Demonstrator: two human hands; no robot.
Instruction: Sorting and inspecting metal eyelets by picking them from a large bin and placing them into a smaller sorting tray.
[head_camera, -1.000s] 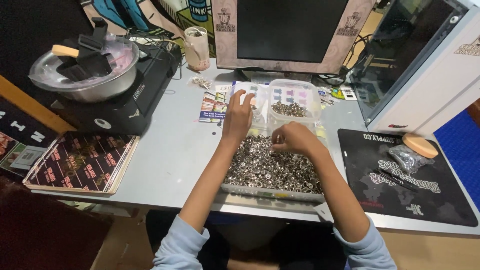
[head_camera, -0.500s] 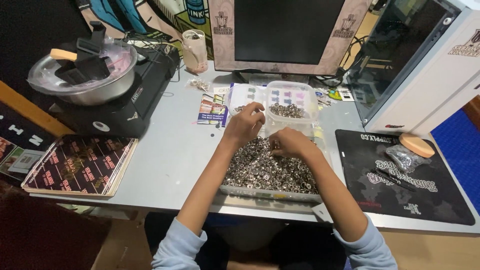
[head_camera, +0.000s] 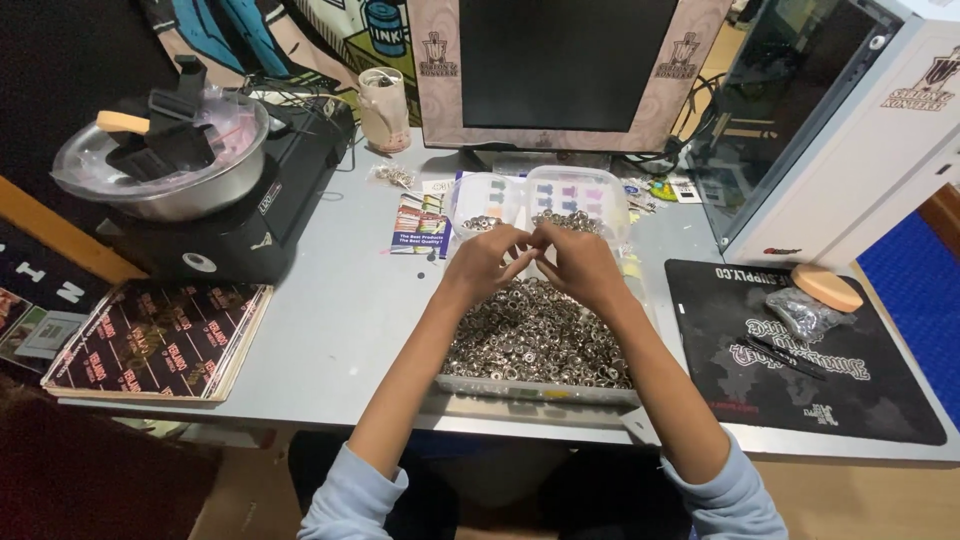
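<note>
A shallow clear tray (head_camera: 470, 385) heaped with several small silver metal rings (head_camera: 540, 345) lies in front of me on the grey desk. My left hand (head_camera: 487, 262) and my right hand (head_camera: 580, 265) meet fingertip to fingertip above the far end of the heap, pinching something tiny that I cannot make out. Just beyond them stand two clear tubs (head_camera: 590, 200) holding more rings.
A monitor (head_camera: 565, 70) stands behind the tubs. At left are a black stove with a steel bowl (head_camera: 160, 165) and a printed board (head_camera: 160, 340). A black mat (head_camera: 800, 350) with a bag and a wooden disc lies right, by a white case (head_camera: 850, 120).
My left hand came off the far tub and back toward the right hand; both now join over the ring heap. The view has shifted slightly.
</note>
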